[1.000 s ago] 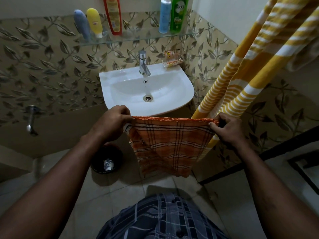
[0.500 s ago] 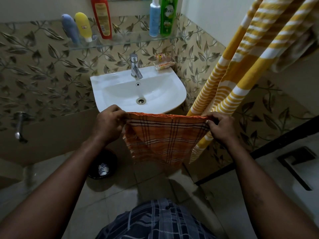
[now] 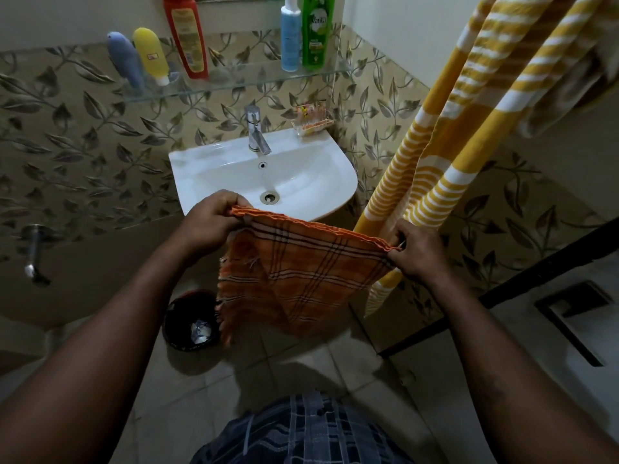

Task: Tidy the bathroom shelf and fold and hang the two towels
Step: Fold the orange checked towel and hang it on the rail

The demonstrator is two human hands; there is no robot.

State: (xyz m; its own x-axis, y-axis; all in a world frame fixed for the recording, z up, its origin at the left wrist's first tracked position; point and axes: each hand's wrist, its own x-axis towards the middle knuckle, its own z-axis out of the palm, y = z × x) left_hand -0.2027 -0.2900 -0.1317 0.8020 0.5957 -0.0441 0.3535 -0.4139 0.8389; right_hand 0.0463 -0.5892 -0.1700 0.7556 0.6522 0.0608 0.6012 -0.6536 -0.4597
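**Orange towel stretched by its top edge, ready for another fold**

Head view: The orange checked cotton towel (image 3: pixel 301 272) hung in the air in front of the white ceramic washbasin (image 3: pixel 335 169), held taut along its upper hem between both hands. It looked already doubled over, with the frayed edge hanging loose at the lower left, so the stretched hem probably served to square the layers before the next fold. The left hand (image 3: pixel 209 222) gripped the left corner, its fingers (image 3: pixel 234 200) curled tightly over the hem, bunching the cloth. The right hand (image 3: pixel 417 251) pinched the right corner lower down, so the hem sloped down to the right; its fingers (image 3: pixel 400 233) were closed on the cloth, and nothing else was in either hand.

Just behind the right hand, the yellow-and-white striped towel (image 3: pixel 445 155) draped down from above in uneven, loose lengths, apparently not yet folded.

On the glass wall shelf (image 3: pixel 234 83) above the basin, a tall red bottle (image 3: pixel 186 38), a green bottle (image 3: pixel 314 31) and a slim blue-and-white bottle (image 3: pixel 290 35) stood upright, while a yellow tube (image 3: pixel 151 55) and a blue tube (image 3: pixel 125 60) leaned at the left end. A round black waste bin (image 3: pixel 181 319) sat on the floor below the towel.
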